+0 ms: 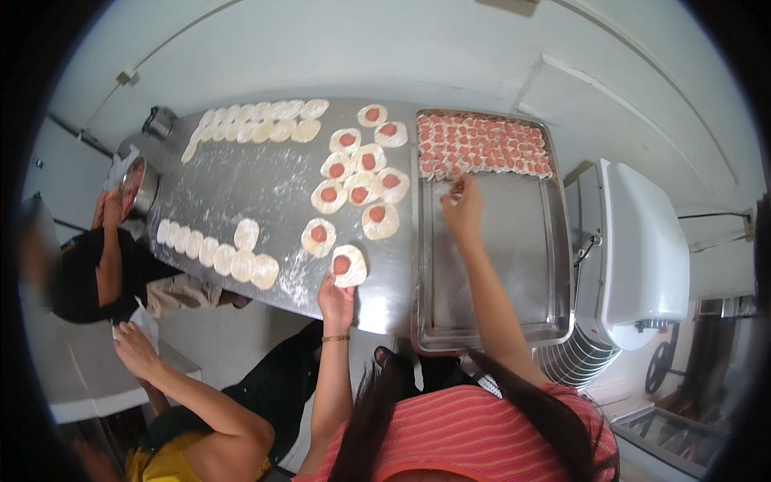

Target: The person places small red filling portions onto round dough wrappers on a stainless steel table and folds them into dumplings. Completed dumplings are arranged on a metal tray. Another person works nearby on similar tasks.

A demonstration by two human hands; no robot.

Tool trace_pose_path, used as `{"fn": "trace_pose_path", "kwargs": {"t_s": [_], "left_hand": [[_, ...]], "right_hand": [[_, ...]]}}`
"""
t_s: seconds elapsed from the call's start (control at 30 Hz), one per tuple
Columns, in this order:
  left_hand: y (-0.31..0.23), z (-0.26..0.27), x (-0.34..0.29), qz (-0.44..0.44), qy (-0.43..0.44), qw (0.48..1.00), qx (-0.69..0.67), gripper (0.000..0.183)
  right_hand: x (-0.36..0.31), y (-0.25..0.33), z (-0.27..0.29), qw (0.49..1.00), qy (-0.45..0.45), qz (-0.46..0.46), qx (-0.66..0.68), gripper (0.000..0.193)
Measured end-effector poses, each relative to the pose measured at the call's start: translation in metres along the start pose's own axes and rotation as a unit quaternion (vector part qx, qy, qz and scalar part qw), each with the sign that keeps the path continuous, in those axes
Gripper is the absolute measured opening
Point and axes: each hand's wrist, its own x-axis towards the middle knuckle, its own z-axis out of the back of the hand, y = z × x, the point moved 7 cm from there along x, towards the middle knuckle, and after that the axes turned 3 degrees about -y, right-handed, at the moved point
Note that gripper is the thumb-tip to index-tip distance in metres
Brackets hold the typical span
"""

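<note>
My left hand [336,304] grips the lower edge of a dough wrapper [351,277] with a ball of pink meat filling [342,264] on it, at the table's near edge. Over the metal tray [495,344], my right hand [462,205] has its fingers pinched together at the near-left edge of tightly packed open dumplings [486,145]. Whether one of these is between its fingertips is hard to make out. Left of the tray, several flat wrappers topped with filling [361,194] lie on the table, some overlapping.
Overlapping plain dough rounds lie in rows at the table's far side [257,120] and near left [217,253]. Flour dusts the steel table [273,189]. A person's hand [112,207] is at a metal bowl [143,193]; another person [201,402] stands close on my left. A white machine [642,241] flanks the tray's right.
</note>
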Motion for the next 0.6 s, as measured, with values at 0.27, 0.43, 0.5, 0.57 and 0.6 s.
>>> {"fn": "trace_pose_path", "kwargs": {"t_s": [0.27, 0.43, 0.5, 0.57, 0.6], "left_hand": [[-0.009, -0.035, -0.041, -0.006, 0.047, 0.999, 0.008, 0.043], [-0.004, 0.005, -0.042, -0.062, -0.002, 0.956, 0.286, 0.038], [0.002, 0.033, -0.032, -0.051, -0.011, 0.900, 0.434, 0.038], [0.001, 0.037, -0.034, -0.046, -0.029, 0.885, 0.462, 0.037], [-0.002, 0.038, -0.033, -0.062, -0.013, 0.875, 0.480, 0.037]], "right_hand": [[-0.182, 0.042, -0.092, 0.746, 0.306, -0.416, 0.421, 0.023], [-0.201, 0.006, -0.108, 0.867, 0.277, -0.316, 0.267, 0.018], [-0.209, -0.002, -0.112, 0.855, 0.266, -0.350, 0.275, 0.016], [-0.211, -0.006, -0.108, 0.884, 0.262, -0.311, 0.230, 0.017], [-0.210, 0.004, -0.102, 0.913, 0.265, -0.250, 0.182, 0.018]]}}
